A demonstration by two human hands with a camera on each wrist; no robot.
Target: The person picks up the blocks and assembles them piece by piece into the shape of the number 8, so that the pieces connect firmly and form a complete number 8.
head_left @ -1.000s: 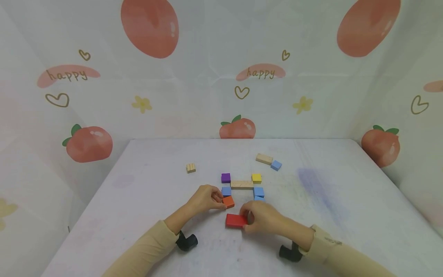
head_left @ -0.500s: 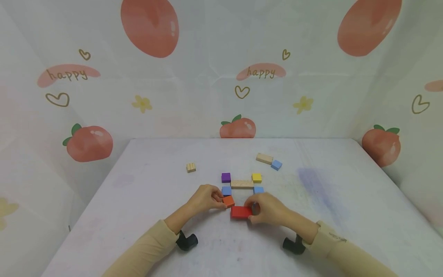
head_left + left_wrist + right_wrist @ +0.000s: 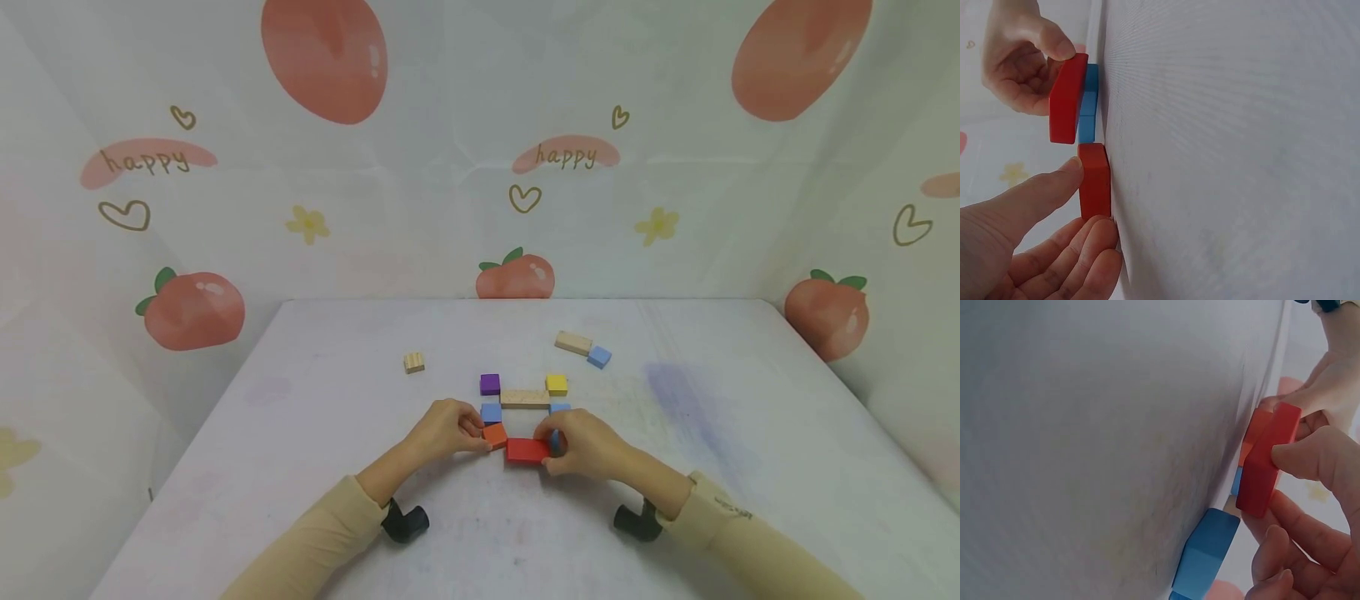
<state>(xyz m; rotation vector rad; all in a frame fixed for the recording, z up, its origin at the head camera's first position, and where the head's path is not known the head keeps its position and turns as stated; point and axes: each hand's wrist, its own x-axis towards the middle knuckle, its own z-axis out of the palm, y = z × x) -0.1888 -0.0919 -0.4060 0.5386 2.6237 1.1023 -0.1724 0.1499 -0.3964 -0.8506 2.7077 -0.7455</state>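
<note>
My left hand [image 3: 444, 432] pinches a small orange block [image 3: 495, 436] that rests on the table, touching or nearly touching a blue block [image 3: 491, 413] behind it. In my right hand [image 3: 588, 446] a longer red block [image 3: 527, 452] is held between thumb and fingers. Both wrist views show this red block [image 3: 1269, 459] raised a little off the table. Beneath and beside the right hand are blue blocks [image 3: 1207, 553], partly covered by it in the head view. A plain wooden block [image 3: 525, 399] lies crosswise between the two sides of the layout.
Behind the layout sit a purple block [image 3: 490, 384] and a yellow block [image 3: 557, 384]. A striped wooden block [image 3: 414, 362] lies farther left. Toward the back right, another plain wooden plank [image 3: 573, 342] touches a loose blue block [image 3: 599, 357]. A printed cloth backdrop [image 3: 420, 250] borders the table.
My right hand has carried the red block away from me and slightly right, closer to the orange block and over the right-hand blue blocks. The left hand has stayed in place.
</note>
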